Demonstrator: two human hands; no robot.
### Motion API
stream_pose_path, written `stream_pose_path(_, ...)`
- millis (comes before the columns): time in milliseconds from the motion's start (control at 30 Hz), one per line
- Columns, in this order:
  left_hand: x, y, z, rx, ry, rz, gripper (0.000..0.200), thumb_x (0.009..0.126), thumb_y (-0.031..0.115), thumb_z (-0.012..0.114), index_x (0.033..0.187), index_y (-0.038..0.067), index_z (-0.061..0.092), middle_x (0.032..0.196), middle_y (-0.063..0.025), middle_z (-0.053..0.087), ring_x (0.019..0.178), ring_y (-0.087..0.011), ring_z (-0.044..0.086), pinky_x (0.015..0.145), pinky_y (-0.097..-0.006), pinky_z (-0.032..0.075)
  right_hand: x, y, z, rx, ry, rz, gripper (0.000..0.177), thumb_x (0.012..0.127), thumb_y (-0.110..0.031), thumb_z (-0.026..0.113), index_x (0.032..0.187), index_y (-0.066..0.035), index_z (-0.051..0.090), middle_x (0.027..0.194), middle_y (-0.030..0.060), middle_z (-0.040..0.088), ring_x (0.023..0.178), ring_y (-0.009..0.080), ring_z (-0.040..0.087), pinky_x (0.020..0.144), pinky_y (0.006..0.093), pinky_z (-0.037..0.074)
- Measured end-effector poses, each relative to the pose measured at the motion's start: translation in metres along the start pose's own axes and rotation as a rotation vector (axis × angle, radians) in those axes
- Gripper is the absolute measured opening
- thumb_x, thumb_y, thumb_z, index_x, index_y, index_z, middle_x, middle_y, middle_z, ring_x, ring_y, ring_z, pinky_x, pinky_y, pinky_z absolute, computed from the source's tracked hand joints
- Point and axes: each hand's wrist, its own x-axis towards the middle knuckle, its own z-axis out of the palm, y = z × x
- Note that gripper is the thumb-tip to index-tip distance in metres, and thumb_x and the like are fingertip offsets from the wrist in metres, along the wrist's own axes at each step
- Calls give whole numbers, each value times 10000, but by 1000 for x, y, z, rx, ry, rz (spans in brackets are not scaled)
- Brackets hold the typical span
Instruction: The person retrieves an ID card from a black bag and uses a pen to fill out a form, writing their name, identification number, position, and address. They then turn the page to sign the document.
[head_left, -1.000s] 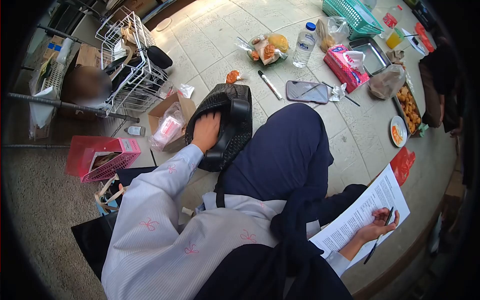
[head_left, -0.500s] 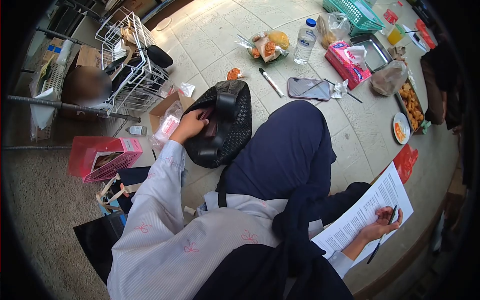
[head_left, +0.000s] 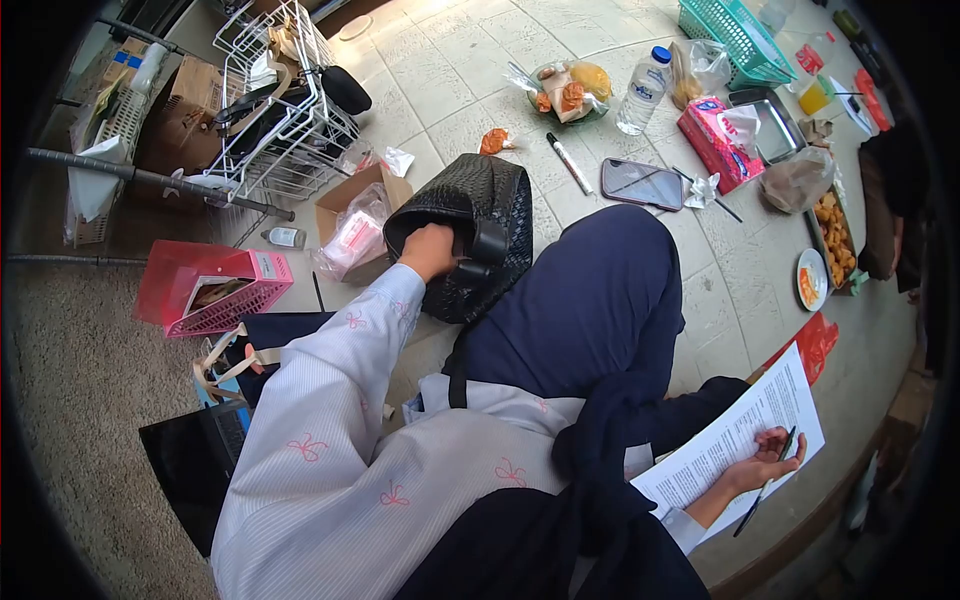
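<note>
My left hand point(head_left: 430, 252) reaches into the mouth of a black woven bag point(head_left: 505, 200) beside my knee. Its fingers are hidden inside, and whatever they touch cannot be seen. My right hand point(head_left: 762, 466), palm up with fingers curled, holds a black pen point(head_left: 748, 512) over a printed sheet of paper point(head_left: 715, 440) at the lower right. Beyond my knee lie a phone point(head_left: 642, 184) and a white marker point(head_left: 570, 163).
A white wire rack point(head_left: 285, 130), a cardboard box point(head_left: 385, 190) and a pink file holder point(head_left: 210, 290) stand at the left. Ahead are a water bottle point(head_left: 643, 92), a tissue pack point(head_left: 718, 145), a teal basket point(head_left: 740, 45) and a food tray point(head_left: 835, 238).
My left hand has gone deeper into the bag, and the dark red item it held is out of sight. The bag's opening has tilted. The whole view has shifted slightly.
</note>
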Motion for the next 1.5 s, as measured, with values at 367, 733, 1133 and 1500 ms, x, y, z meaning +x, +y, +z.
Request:
stream_pose_path(367, 12, 8, 51, -247, -17, -355, 801, 538, 254, 716, 1159, 20, 268, 1113, -244, 398, 936, -439, 494, 800, -437, 439, -1, -1, 3, 9, -7, -10, 545, 839, -563, 235, 1056, -86, 383, 677, 33, 504, 585, 88, 433, 591, 192, 346)
stream_pose_path(733, 9, -26, 7, -1359, -404, 27, 361, 742, 169, 597, 1062, 12, 535, 918, -37, 586, 783, -84, 532, 679, -222, 432, 1, -2, 0, 2, 2, 1, 552, 833, -574, 239, 1059, -92, 386, 676, 38, 516, 593, 89, 436, 610, 196, 350)
stream_pose_path(1133, -25, -21, -24, -1143, 636, -29, 187, 846, 171, 506, 975, 41, 549, 831, -31, 594, 722, -53, 520, 633, -202, 421, 0, -4, 6, -42, 4, 7, 559, 835, -574, 255, 1074, -89, 395, 677, 39, 496, 576, 88, 401, 562, 202, 311)
stream_pose_path(1500, 5, -73, 15, -1597, 413, 18, 248, 876, 212, 459, 1010, 22, 543, 879, -11, 563, 789, -58, 508, 713, -180, 404, 5, 1, 1, -159, -40, -41, 529, 840, -559, 247, 1040, -93, 399, 707, 36, 508, 594, 98, 430, 584, 178, 352)
